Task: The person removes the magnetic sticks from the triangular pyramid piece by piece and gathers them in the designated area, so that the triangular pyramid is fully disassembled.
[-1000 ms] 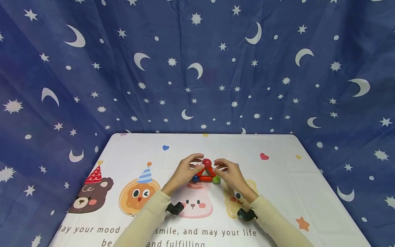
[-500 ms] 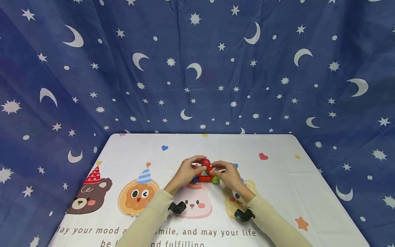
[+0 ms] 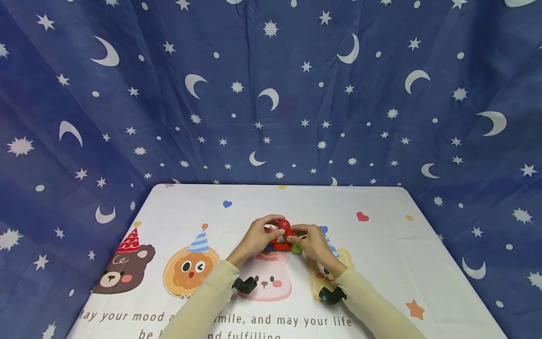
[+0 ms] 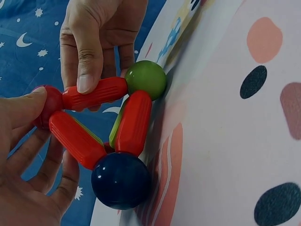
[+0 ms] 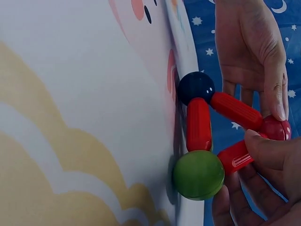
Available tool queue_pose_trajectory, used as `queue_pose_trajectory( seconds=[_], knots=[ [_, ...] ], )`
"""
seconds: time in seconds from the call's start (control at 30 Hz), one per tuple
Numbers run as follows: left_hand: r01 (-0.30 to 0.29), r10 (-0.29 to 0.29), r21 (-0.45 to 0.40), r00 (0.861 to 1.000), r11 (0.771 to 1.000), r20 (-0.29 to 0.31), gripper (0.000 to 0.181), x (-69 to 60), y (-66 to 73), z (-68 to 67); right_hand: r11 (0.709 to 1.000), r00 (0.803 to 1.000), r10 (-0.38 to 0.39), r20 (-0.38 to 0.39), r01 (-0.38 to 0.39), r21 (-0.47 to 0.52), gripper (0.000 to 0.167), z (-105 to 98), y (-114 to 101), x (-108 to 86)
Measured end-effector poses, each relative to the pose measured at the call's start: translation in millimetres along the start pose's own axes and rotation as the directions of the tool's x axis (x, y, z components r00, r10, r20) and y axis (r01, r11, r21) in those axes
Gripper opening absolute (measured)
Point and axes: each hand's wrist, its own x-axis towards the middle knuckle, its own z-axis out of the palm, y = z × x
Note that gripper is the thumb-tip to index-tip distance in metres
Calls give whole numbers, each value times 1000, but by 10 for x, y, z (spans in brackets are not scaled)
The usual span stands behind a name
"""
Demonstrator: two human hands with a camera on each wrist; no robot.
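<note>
A triangle of magnetic balls and rods stands on the table. Its red ball (image 3: 283, 225) is on top, a blue ball (image 4: 121, 180) at lower left and a green ball (image 5: 199, 175) at lower right. Red rods join them: a left one (image 4: 77, 140), a right one (image 4: 96, 95) and a bottom one (image 5: 198, 125). Yellow-green strips show behind the left and bottom rods; what they belong to is partly hidden. My left hand (image 3: 256, 239) holds the red ball between thumb and fingers. My right hand (image 3: 313, 242) grips the right rod, thumb on its near side.
A white tablecloth (image 3: 381, 245) with printed cartoon figures and lettering covers the table. Behind it hangs a blue curtain (image 3: 296, 94) with moons and stars. A dark wrist camera (image 3: 244, 285) sits on the left wrist, another (image 3: 332, 295) on the right.
Both hands have drawn closer to the triangle. The left fingers have come round the red ball, and the right thumb has moved inward and down onto the right rod. The triangle stays in place.
</note>
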Motion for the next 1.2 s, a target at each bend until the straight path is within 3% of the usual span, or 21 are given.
queue_pose_trajectory(
  seconds=[0.27, 0.5, 0.67, 0.83, 1.2],
  knots=[
    [-34, 35, 26, 999, 999, -6, 38, -10, -11, 8, 1000, 1000, -22, -1, 22, 10, 26, -5, 16, -12],
    [0, 2, 21, 997, 1000, -76, 38, 7, -20, -78, 998, 1000, -19, -9, 20, 60, 23, -68, 10, -25],
    [2, -1, 15, 998, 1000, -65, 42, 6, -37, -120, 997, 1000, -14, -8, 14, 79, 25, -110, 34, -47],
    [-43, 44, 9, 998, 999, -55, 43, -6, -66, -172, 998, 999, -31, -21, 32, 59, 31, -155, 49, -81],
    [-52, 58, 57, 992, 997, -108, 40, 10, -77, -272, 1000, 999, 13, -29, -14, -12, 28, -305, 121, -124]
  ],
)
